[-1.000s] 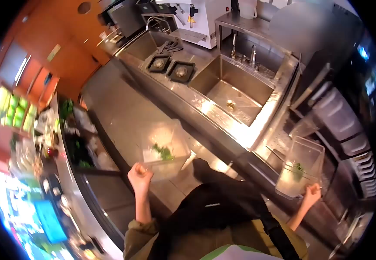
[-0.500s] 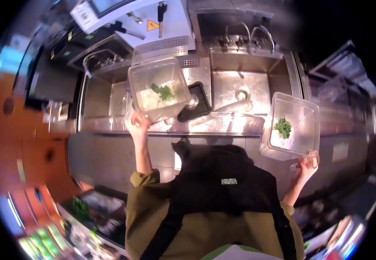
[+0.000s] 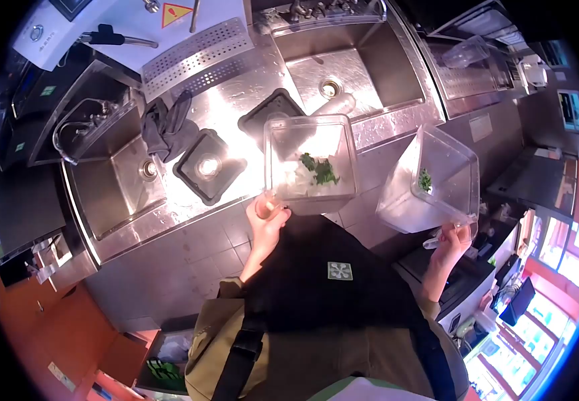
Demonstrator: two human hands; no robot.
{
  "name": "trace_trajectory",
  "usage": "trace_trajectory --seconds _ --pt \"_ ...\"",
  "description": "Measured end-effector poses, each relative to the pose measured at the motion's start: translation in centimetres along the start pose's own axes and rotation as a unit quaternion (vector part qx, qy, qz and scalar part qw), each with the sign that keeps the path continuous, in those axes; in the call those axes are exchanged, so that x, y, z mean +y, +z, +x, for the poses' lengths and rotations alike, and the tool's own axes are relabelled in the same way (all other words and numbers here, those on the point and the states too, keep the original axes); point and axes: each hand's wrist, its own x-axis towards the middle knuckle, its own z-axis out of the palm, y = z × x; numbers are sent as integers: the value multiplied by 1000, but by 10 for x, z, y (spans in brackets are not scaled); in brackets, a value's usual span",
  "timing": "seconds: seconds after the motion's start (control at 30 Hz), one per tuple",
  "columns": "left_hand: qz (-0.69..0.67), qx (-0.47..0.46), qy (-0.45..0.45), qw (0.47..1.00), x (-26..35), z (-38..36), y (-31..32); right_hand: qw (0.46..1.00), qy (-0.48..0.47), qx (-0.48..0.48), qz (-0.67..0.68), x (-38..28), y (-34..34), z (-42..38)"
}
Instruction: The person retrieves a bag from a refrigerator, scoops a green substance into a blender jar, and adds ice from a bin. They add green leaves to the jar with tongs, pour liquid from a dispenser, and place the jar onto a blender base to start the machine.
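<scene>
left hand (image 3: 267, 217) is closed around the near bottom corner of a clear square container (image 3: 311, 164), holding it up over the front edge of the steel worktop (image 3: 236, 87). inside lies a small heap of green leaves (image 3: 319, 170) on something pale, maybe ice. right hand (image 3: 451, 237) is closed on the lower rim of a second clear container (image 3: 430, 180), which is tilted and held off the worktop's right end, out over the floor; a few green bits (image 3: 426, 180) cling inside it.

beyond the left container sit two black square lids or trays (image 3: 208, 167) on the worktop, a dark cloth (image 3: 166, 123) just behind them, a deep sink (image 3: 343, 63) toward the back right and a smaller sink (image 3: 119, 177) at the left end.

each container hangs from one corner only, so it looks prone to twist or slip in a wet grip. the tilted one could shed its contents onto the floor, and the left one could knock the near black lid if lowered carelessly.
</scene>
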Motion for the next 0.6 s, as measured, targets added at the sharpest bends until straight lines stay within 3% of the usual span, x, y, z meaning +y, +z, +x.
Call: trace_trajectory --seconds 0.13,0.23,0.43,0.57,0.6 --pt "141 -38 130 981 -32 19 -11 999 -19 12 -48 -11 -16 -10" --pt "128 -9 160 979 -35 33 -16 998 -13 -13 -61 -9 -32 -11" --pt "160 93 390 902 -66 79 -36 998 13 -53 -34 5 -28 -23" --pt "183 37 327 926 -58 79 -37 991 63 -111 -35 14 -26 -38" --pt "198 -14 239 951 -39 66 -34 990 57 -128 -23 17 -23 -46"
